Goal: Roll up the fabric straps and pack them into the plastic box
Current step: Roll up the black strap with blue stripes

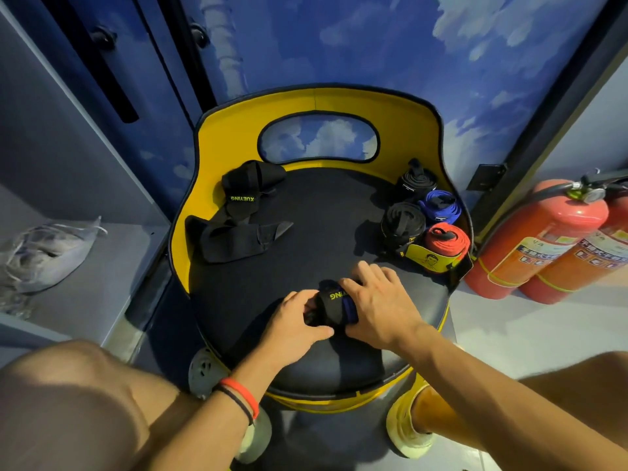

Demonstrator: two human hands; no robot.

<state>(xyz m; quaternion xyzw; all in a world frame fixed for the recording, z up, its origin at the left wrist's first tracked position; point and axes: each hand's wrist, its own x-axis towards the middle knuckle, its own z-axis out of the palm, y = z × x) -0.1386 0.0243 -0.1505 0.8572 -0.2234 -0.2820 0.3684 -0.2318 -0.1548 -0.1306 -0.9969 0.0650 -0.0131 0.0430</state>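
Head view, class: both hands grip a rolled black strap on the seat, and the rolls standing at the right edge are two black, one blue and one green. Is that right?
Not quite. In the head view the fourth roll is red, not green. The rest holds: both hands, left and right, grip the rolled black strap on the seat, beside two black rolls and a blue one.

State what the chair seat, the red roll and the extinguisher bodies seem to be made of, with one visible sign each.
Chair seat: probably black padded leatherette, given its dull, smooth sheen. Red roll: woven fabric webbing, its layered edges showing. Extinguisher bodies: likely painted metal, glossy red with highlights.
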